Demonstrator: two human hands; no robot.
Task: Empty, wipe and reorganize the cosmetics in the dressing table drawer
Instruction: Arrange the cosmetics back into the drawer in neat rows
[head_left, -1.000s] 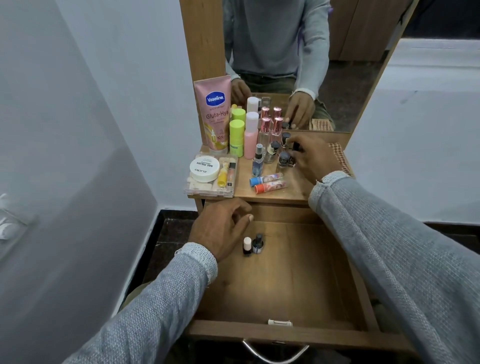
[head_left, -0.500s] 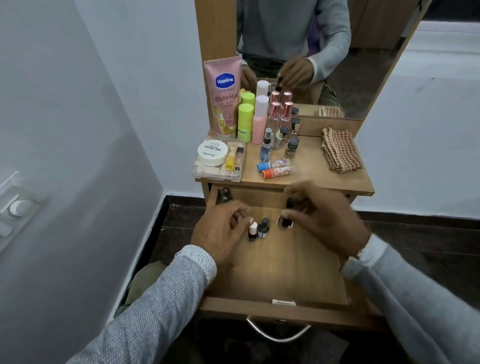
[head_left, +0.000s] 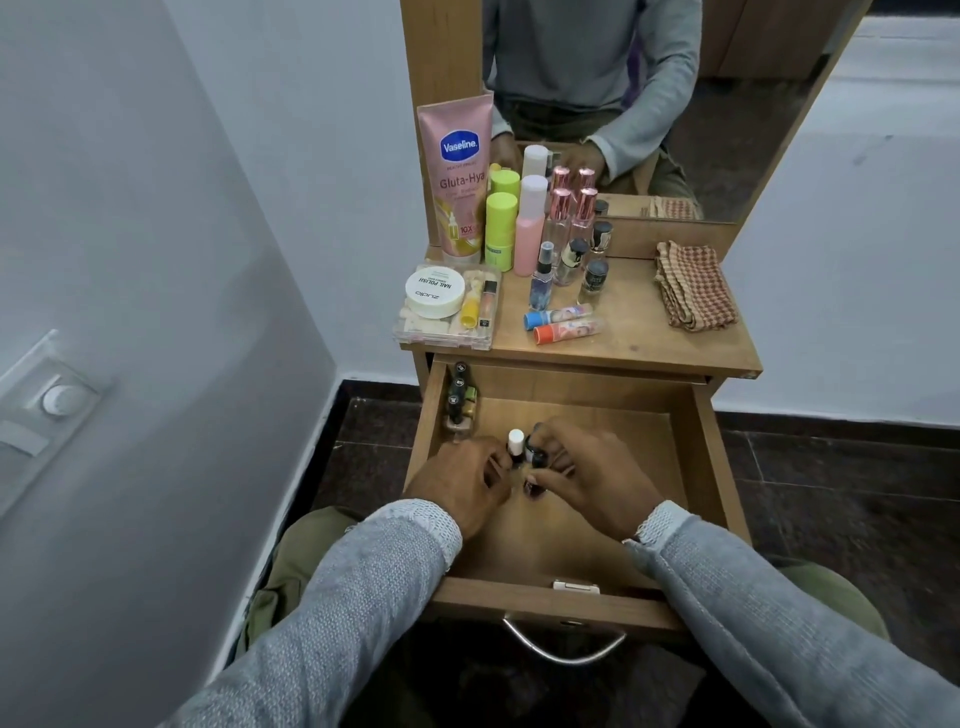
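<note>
The wooden drawer (head_left: 696, 457) stands pulled out below the dressing table top (head_left: 639, 332). Both my hands are inside it, fingertips close together. My left hand (head_left: 460, 483) pinches the base of a white-capped nail polish bottle (head_left: 515, 441). My right hand (head_left: 595, 478) curls its fingers round a dark-capped nail polish bottle (head_left: 536, 453); another small dark bottle (head_left: 532, 488) shows just below it, partly hidden by the fingers. A row of dark-capped nail polish bottles (head_left: 457, 400) stands in the drawer's back left corner.
On the table top: a pink Vaseline tube (head_left: 457, 166), green bottles (head_left: 501, 223), a pink bottle (head_left: 530, 234), rose-capped perfume bottles (head_left: 563, 218), two lip balm tubes (head_left: 566, 325), a clear box (head_left: 447, 332) with a white jar, a checked cloth (head_left: 691, 291). Mirror behind, wall close on the left.
My right hand left the table top carrying a dark bottle and came down into the drawer beside the two bottles at my left hand. My left hand closed in on the white-capped bottle.
</note>
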